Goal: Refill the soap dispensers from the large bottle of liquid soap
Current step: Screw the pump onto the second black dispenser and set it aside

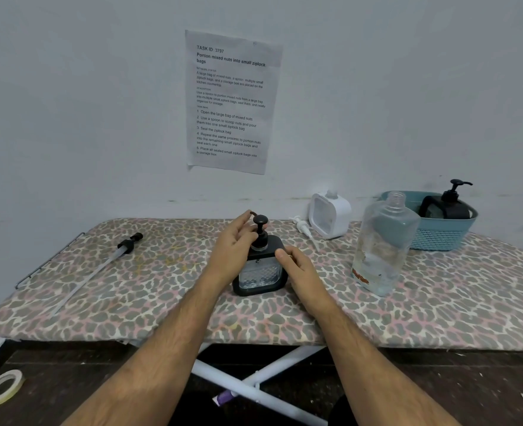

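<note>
A black soap dispenser [260, 276] with a clear patterned window stands at the middle of the board. My left hand [234, 241] grips its black pump head [260, 230]. My right hand [297, 267] holds the dispenser's right side. The large clear soap bottle [383, 244] stands uncapped to the right, nearly empty. A white dispenser [331, 216] with no pump stands at the back, its white pump [303, 227] lying beside it. Another black dispenser [447, 204] sits in a blue basket [444, 235].
A long pump with a black cap and clear tube [100, 265] lies on the left of the leopard-print ironing board [161, 302]. A paper sheet [231, 101] hangs on the wall. A tape roll [1, 387] lies on the floor at lower left.
</note>
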`<state>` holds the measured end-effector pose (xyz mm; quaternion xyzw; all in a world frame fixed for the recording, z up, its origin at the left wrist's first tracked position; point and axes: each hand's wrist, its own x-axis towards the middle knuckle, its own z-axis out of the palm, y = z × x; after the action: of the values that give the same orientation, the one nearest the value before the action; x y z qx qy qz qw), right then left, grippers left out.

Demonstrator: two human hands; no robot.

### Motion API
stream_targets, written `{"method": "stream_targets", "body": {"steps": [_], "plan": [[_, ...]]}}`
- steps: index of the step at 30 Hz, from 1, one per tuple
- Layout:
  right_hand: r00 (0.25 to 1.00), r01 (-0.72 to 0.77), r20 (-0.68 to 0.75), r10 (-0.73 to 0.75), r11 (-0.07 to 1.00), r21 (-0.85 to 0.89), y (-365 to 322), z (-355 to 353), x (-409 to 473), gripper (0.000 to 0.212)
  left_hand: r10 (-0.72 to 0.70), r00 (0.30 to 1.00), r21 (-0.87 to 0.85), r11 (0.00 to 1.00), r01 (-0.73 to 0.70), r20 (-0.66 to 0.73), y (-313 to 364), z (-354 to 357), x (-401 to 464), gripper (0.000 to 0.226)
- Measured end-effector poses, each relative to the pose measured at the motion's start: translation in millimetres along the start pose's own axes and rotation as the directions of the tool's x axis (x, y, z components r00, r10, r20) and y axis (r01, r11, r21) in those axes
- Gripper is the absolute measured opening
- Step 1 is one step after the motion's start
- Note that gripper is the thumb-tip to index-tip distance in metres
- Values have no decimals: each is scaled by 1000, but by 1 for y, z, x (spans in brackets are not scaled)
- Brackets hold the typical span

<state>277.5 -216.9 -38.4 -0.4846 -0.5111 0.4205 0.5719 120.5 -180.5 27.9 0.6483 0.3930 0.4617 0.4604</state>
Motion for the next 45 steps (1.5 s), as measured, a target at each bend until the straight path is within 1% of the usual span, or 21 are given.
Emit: {"method": "stream_targets", "body": {"steps": [2, 4, 5, 7, 9, 12, 14, 16, 20, 24, 26, 28, 31, 33, 35, 37, 40, 42, 45], "plan": [[1000, -1, -5, 1, 1000, -8, 0, 0, 0, 35, -14, 1000, 19, 1000, 14, 13, -2, 1, 1, 47], [1000, -1, -11, 1, 1000, -3, 1, 0, 0, 35, -7, 1000, 32, 999, 7, 8, -1, 2, 1, 44], [1000, -6, -13, 6, 1000, -1, 1, 0, 0, 33, 6, 1000, 47, 999, -6, -12, -1, 2, 0, 44], [1000, -10, -13, 10, 1000, 2, 0, 0, -1, 31, 64, 993, 96, 994, -54, -99, -1, 2, -2, 46], [1000, -11, -14, 11, 1000, 13, -1, 0, -1, 30, 99, 980, 108, 991, -81, -171, -1, 1, -3, 57], [1000, -10, -20, 10, 1000, 8, 0, 0, -1, 34, 112, 979, 154, 984, -86, -173, -1, 2, -4, 71], [1000, -12, -20, 12, 1000, 4, 1, 0, -1, 36, 115, 977, 169, 982, -85, -177, -2, 4, -3, 74], [1000, -17, -24, 17, 1000, 8, 1, 0, -1, 34, 106, 978, 157, 985, -78, -180, -3, 3, -2, 72], [999, -17, -42, 17, 1000, 0, 3, -1, 0, 32, 106, 985, 163, 983, -83, -138, -6, -1, -6, 59], [999, -15, -46, 14, 1000, -26, 2, 0, 0, 42, 81, 995, 167, 984, -69, -64, -8, -1, -8, 48], [999, -13, -49, 11, 999, -33, 3, 0, 0, 42, 71, 997, 161, 985, -65, -30, -6, -2, -6, 45], [998, -19, -52, 17, 999, -37, 4, 0, 1, 45, 65, 997, 147, 987, -60, -32, -3, -2, -4, 43], [998, -20, -52, 18, 999, -40, 5, -1, 1, 50, 101, 992, 174, 981, -86, -82, 2, -2, -3, 40], [999, -24, -48, 23, 999, -36, 5, -1, 1, 48, 127, 987, 202, 974, -106, -98, 1, -1, -3, 47], [999, -29, -45, 28, 999, -20, 4, -1, 0, 40, 125, 986, 223, 970, -98, -109, -2, -2, -3, 56], [998, -38, -45, 37, 999, -6, 2, 0, 0, 37, 113, 986, 226, 971, -83, -122, -4, -3, -2, 58], [998, -62, -29, 63, 998, 22, -3, 0, 0, 36, 107, 988, 213, 974, -81, -111, -2, -5, -3, 53], [996, -88, -5, 88, 996, 36, -7, -1, 1, 32, 99, 991, 209, 975, -78, -93, -2, -7, -4, 48], [997, -81, 19, 81, 996, 21, -16, -3, 4, 30, 79, 996, 203, 977, -69, -44, -3, -9, -5, 40]]}}
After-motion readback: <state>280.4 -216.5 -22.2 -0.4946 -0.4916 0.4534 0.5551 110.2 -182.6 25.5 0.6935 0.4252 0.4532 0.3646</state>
